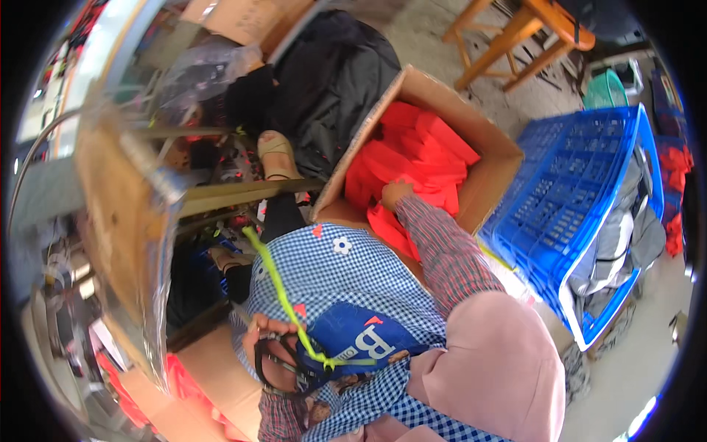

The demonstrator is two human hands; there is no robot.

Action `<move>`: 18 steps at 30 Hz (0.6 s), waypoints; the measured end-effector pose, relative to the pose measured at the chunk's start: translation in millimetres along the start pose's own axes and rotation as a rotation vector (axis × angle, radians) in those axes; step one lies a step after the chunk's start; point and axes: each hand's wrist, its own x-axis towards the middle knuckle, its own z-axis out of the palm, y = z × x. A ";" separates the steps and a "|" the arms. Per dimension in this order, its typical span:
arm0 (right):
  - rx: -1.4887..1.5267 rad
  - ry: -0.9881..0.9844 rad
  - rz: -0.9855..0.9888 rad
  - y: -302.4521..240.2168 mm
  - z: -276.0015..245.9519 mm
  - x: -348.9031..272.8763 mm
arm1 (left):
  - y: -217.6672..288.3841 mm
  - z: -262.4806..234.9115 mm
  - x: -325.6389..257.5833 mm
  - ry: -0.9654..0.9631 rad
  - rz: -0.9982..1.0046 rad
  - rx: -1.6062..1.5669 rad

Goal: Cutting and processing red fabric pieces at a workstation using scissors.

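My right hand [398, 194] reaches into an open cardboard box [497, 151], its fingers curled on the red fabric [420, 147] heaped inside. The fingertips are partly hidden in the folds. Close to my lap, my left hand [264, 333] is closed round the black looped handles of what look like scissors [283, 361]. A neon yellow-green strip [276, 276] is knotted near those handles and trails up across my blue checked apron [353, 258].
A blue plastic crate [563, 177] holding grey and black items stands right of the box. Black cloth [331, 74] lies beyond it on the left. At my left is a wooden table edge [121, 221]; a wooden stool [515, 40] stands at the back.
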 end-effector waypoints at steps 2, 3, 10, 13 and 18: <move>0.391 0.384 -0.241 -38.9 -34.9 -61.4 | 2.3 -11.5 1.1 -0.013 -0.007 0.083; 0.731 0.639 -0.412 -50.0 -56.9 -94.6 | 3.7 -7.0 4.5 -0.027 0.003 0.109; 0.880 0.080 -0.945 -126.1 -138.9 -325.6 | -8.3 -7.1 -4.3 -0.121 0.258 0.083; 0.786 -0.114 -1.039 -143.1 -120.4 -349.2 | -3.7 -15.8 -30.6 -0.173 0.322 0.105; 0.933 -0.345 -1.124 -170.2 -99.3 -392.4 | 6.0 -48.4 -93.4 -0.135 0.560 0.156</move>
